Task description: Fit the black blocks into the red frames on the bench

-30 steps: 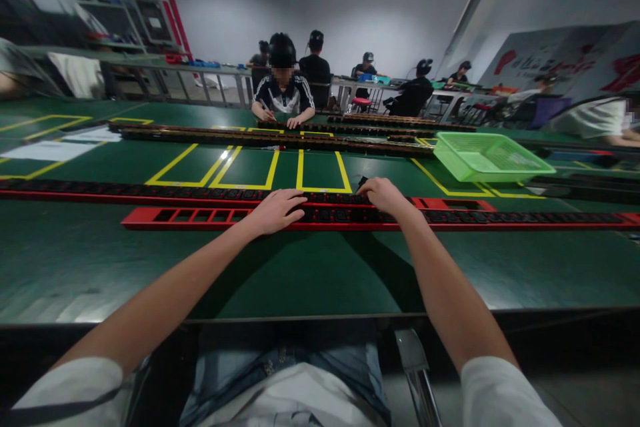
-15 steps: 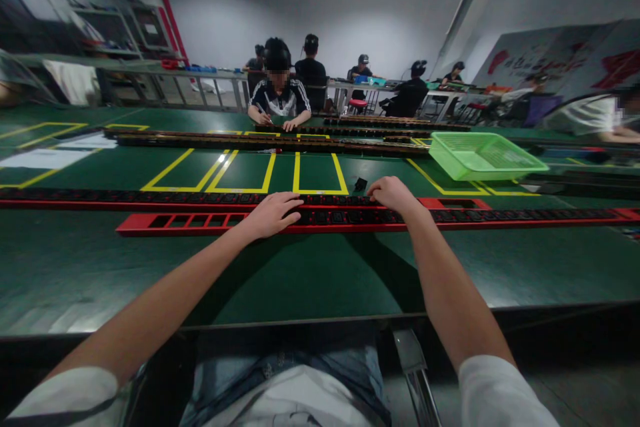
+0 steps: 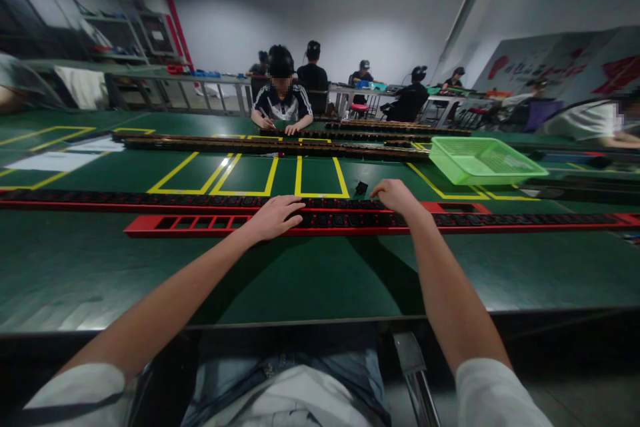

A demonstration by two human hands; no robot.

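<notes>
My left hand (image 3: 276, 217) lies across two long red strips, its fingers stretched out and a little apart. The near red strip (image 3: 143, 227) has several open square slots at its left end and black square inserts (image 3: 340, 220) along the rest. Behind it runs a second red strip (image 3: 75, 203), also filled with black inserts. My right hand (image 3: 397, 197) is over the strips with its fingers curled down and together. Whatever its fingertips may hold is hidden. Just left of them, a small loose black piece (image 3: 361, 188) lies on the green table.
A light green basket (image 3: 487, 160) stands at the right behind the strips. Long dark strips (image 3: 280, 144) lie further back, near white papers (image 3: 55, 159) at the left. Yellow tape (image 3: 320, 195) marks the green table (image 3: 310, 280). A person (image 3: 283, 97) sits opposite; others work beyond.
The view has shifted slightly, so the scene sits a little lower. Both hands stay at nearly the same places on the strips, with the loose black piece still beside my right hand.
</notes>
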